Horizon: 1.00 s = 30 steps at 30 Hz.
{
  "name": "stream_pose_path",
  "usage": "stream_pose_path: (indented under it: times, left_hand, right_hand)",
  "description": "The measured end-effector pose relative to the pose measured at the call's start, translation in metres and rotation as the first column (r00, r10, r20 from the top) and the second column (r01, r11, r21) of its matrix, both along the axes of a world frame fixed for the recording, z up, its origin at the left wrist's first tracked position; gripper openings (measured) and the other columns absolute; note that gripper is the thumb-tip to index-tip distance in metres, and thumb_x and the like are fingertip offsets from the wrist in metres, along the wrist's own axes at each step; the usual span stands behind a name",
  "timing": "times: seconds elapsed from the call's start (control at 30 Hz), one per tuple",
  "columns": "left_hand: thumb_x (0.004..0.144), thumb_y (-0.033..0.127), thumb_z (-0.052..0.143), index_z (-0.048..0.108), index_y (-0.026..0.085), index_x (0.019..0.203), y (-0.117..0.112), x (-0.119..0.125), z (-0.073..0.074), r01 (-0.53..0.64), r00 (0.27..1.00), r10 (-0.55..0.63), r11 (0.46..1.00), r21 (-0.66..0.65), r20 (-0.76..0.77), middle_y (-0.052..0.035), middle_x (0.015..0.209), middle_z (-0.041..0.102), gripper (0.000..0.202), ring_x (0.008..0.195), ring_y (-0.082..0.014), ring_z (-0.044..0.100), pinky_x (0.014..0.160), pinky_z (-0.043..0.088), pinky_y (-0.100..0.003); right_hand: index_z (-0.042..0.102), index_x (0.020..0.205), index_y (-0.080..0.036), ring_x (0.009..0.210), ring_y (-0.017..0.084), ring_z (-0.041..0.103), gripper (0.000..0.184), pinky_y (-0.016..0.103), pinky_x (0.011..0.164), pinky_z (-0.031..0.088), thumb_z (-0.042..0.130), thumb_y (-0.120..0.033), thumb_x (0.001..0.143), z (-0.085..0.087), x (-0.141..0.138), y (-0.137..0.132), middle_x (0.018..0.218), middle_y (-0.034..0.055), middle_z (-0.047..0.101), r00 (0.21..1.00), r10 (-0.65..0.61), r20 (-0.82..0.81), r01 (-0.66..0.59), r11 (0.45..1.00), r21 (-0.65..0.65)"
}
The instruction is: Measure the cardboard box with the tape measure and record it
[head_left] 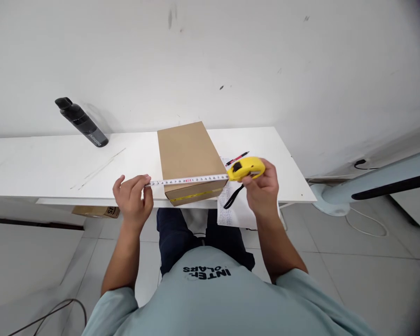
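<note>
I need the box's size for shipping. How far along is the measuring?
Done: the tape is pulled out along the near top edge of the cardboard box. In hand: the left hand pinches its end beyond the left corner, the right hand holds the yellow tape measure case at the right corner. Left, likely: noting the reading, since the pen lies untouched on the paper.

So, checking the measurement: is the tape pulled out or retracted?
Pulled out: the blade runs from the yellow case across the box to the left hand.

The right hand [264, 189] covers part of the tape measure [245, 168] and paper [238, 212].
</note>
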<state>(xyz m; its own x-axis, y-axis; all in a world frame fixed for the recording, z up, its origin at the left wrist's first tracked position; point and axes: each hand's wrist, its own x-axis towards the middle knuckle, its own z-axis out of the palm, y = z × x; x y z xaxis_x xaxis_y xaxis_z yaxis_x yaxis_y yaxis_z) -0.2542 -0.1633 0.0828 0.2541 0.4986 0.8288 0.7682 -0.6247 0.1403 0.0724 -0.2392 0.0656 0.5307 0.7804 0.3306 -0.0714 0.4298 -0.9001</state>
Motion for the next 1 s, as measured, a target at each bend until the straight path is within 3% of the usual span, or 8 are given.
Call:
stream_pose_path:
  times: [0.1,0.2,0.37,0.47,0.63,0.77,0.9,1.0]
  left_hand:
    - [0.096,0.025,0.056,0.071,0.03,0.117,0.014,-0.008,-0.016,-0.041,0.998,0.037,0.997,-0.058,-0.058,-0.006,0.111,0.079,0.025,0.102,-0.0219,0.073,0.119,0.036,-0.052]
    - [0.098,0.025,0.057,0.073,0.032,0.118,0.012,-0.003,-0.023,0.0,0.992,-0.017,0.991,-0.137,-0.125,-0.0064,0.118,0.079,0.027,0.102,-0.021,0.073,0.117,0.037,-0.049]
    - [0.098,0.021,0.051,0.066,0.031,0.138,-0.004,0.008,-0.008,0.086,0.964,-0.141,0.967,-0.24,-0.225,-0.0094,0.154,0.061,0.044,0.131,-0.0251,0.065,0.115,0.044,-0.049]
    - [0.097,0.016,0.048,0.062,0.032,0.146,-0.006,0.008,-0.003,0.116,0.953,-0.18,0.96,-0.254,-0.246,-0.0087,0.161,0.054,0.053,0.138,-0.026,0.061,0.116,0.044,-0.05]
    - [0.096,0.014,0.046,0.051,0.035,0.156,-0.004,0.004,-0.007,0.174,0.955,-0.235,0.937,-0.303,-0.18,-0.0074,0.163,0.052,0.064,0.135,-0.0257,0.063,0.109,0.05,-0.048]
    - [0.1,0.024,0.048,0.049,0.033,0.157,-0.006,0.004,0.0,0.236,0.939,-0.302,0.913,-0.332,-0.164,-0.0087,0.161,0.054,0.058,0.133,-0.0253,0.065,0.107,0.051,-0.046]
    - [0.102,0.042,0.057,0.058,0.033,0.149,-0.007,0.008,0.007,0.166,0.956,-0.238,0.922,-0.349,-0.174,-0.0087,0.153,0.062,0.048,0.13,-0.026,0.067,0.109,0.049,-0.047]
    - [0.101,0.042,0.062,0.068,0.033,0.134,-0.007,0.012,0.006,0.149,0.969,-0.199,0.944,-0.296,-0.147,-0.0066,0.138,0.073,0.034,0.118,-0.0236,0.073,0.108,0.049,-0.045]
  right_hand:
    - [0.061,0.133,-0.036,0.106,0.024,0.066,0.061,0.038,0.085,0.06,0.086,-0.051,0.079,-0.009,0.022,0.016,0.123,0.0044,0.067,0.999,-0.023,0.031,0.024,0.999,-0.023]
    - [0.056,0.144,-0.038,0.104,0.024,0.066,0.067,0.039,0.084,0.06,0.08,-0.055,0.084,-0.02,0.028,0.024,0.124,0.0047,0.067,0.998,-0.003,0.059,0.008,0.996,-0.087]
    - [0.042,0.157,-0.04,0.127,0.031,0.062,0.077,0.051,0.107,0.056,0.072,-0.061,0.089,-0.027,0.017,0.025,0.141,0.0079,0.061,0.992,0.034,0.12,-0.02,0.993,-0.114]
    - [0.039,0.158,-0.039,0.129,0.032,0.062,0.078,0.055,0.111,0.053,0.07,-0.061,0.09,-0.028,0.015,0.026,0.14,0.0094,0.06,0.99,0.038,0.134,-0.024,0.994,-0.106]
    - [0.041,0.157,-0.038,0.128,0.033,0.061,0.076,0.056,0.109,0.054,0.071,-0.061,0.09,-0.031,0.019,0.025,0.138,0.01,0.06,0.988,0.043,0.151,-0.026,0.993,-0.114]
    - [0.042,0.155,-0.04,0.129,0.033,0.06,0.074,0.054,0.108,0.055,0.071,-0.061,0.09,-0.032,0.019,0.024,0.139,0.0094,0.058,0.986,0.039,0.164,-0.022,0.994,-0.106]
    - [0.045,0.153,-0.039,0.126,0.032,0.062,0.071,0.053,0.106,0.056,0.071,-0.06,0.09,-0.032,0.018,0.026,0.137,0.0094,0.058,0.983,0.009,0.185,0.009,0.995,-0.099]
    - [0.046,0.153,-0.039,0.125,0.032,0.062,0.073,0.052,0.105,0.057,0.071,-0.062,0.089,-0.028,0.018,0.026,0.136,0.0094,0.059,0.983,0.006,0.186,0.013,0.995,-0.101]
